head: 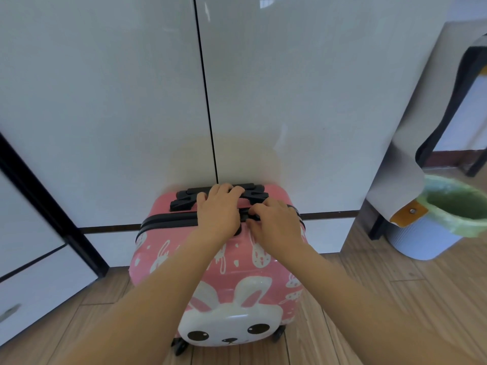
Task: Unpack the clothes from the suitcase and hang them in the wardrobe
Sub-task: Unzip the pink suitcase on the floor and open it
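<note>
While suitcase [218, 272] is standing, zipper [168, 221]: running sideways across its top.
Right grip [274, 225]: pinching zipper pull [251, 216].
Left grip [218, 209]: resting open on handle [184, 200].

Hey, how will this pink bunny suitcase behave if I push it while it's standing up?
The suitcase stands on small wheels on a smooth wood floor, so it'd probably roll rather than drag. Standing upright, it may tip if shoved near the top. It looks glossy and rigid, so likely a bit slippery to grasp.
</note>
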Motion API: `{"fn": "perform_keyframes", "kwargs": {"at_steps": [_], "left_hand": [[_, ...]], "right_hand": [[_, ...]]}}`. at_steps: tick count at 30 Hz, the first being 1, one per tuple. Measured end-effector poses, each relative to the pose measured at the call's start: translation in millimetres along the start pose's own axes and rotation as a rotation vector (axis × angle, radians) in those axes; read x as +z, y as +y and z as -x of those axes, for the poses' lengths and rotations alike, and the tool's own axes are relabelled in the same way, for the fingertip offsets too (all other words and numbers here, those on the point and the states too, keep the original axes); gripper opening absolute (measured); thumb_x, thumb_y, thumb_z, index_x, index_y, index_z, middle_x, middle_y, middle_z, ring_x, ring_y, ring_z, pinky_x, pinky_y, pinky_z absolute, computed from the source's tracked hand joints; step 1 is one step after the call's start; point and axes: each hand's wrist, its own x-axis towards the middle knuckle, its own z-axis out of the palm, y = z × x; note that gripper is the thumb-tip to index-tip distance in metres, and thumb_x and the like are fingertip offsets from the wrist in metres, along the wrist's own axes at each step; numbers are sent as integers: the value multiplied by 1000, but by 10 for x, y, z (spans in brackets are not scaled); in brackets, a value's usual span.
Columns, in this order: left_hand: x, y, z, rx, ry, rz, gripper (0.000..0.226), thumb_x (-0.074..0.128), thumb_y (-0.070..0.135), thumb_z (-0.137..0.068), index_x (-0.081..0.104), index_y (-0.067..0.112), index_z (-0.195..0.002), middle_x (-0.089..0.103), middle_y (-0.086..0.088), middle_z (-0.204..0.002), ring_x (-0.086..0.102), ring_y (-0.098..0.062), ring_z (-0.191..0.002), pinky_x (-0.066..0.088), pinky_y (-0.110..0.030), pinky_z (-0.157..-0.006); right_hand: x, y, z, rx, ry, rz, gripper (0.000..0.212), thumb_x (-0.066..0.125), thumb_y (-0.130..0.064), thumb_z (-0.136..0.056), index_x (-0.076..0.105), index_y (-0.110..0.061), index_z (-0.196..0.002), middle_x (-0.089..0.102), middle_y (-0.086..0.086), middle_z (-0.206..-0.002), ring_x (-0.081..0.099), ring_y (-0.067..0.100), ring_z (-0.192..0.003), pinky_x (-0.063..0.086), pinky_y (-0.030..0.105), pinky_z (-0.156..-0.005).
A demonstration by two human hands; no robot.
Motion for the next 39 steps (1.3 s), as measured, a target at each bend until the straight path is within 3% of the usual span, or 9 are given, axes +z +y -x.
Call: {"fn": "perform_keyframes", "kwargs": {"at_steps": [8,14,18,22,25,31,36,39], "left_hand": [[-87,-183,-46,-100,-168,-39,60,48,50,-91,32,22,-142,39,-2,-144,32,-24,-134,20,-54,-111],[-122,-187,-37,-110,-256,-79,64,47,54,-91,26,28,-146,35,-6,-144,29,-28,-135,29,-55,-104],[-133,-240,-17,-81,-262,-88,67,43,55,-93,18,29,-149,35,-5,-146,29,-29,-135,30,-56,-104],[-123,-227,69,-88,-235,13,64,43,47,-96,15,28,-150,25,-3,-154,20,-26,-141,24,-58,-110],[-92,-124,223,-67,-117,80,56,44,37,-98,22,29,-149,18,-2,-156,15,-21,-144,19,-52,-113],[-8,96,366,86,-38,106,30,40,33,-99,56,29,-124,43,12,-140,38,-12,-128,23,-35,-101],[28,146,325,103,-18,85,28,44,34,-97,59,29,-120,45,10,-135,39,-14,-125,24,-34,-99],[15,115,319,89,-61,77,30,43,34,-97,57,33,-123,45,12,-135,39,-13,-125,25,-35,-100]], "right_hand": [[36,-44,29,32,-23,53,35,45,-48,-94,55,-22,-116,51,-1,-115,47,20,-106,33,34,-87],[8,-177,125,73,-122,57,57,29,-62,-92,50,-19,-122,47,4,-124,42,24,-115,31,42,-94],[-3,-199,172,38,-177,98,70,40,-76,-79,47,-26,-128,43,2,-128,39,25,-121,30,45,-97],[36,-205,204,39,-97,89,61,42,-70,-83,50,-29,-128,46,-1,-126,41,22,-119,29,41,-95],[56,-132,214,11,-30,37,54,43,-66,-86,54,-32,-126,50,-4,-121,45,19,-113,30,36,-91],[69,85,224,6,102,-30,27,54,-28,-90,64,-25,-115,60,1,-109,54,25,-104,35,37,-88],[127,137,214,37,145,-40,25,56,-24,-87,66,-27,-110,61,0,-103,56,24,-99,35,35,-83],[106,138,216,27,98,-29,27,51,-25,-91,63,-26,-115,58,0,-112,51,21,-106,32,35,-90]]}}
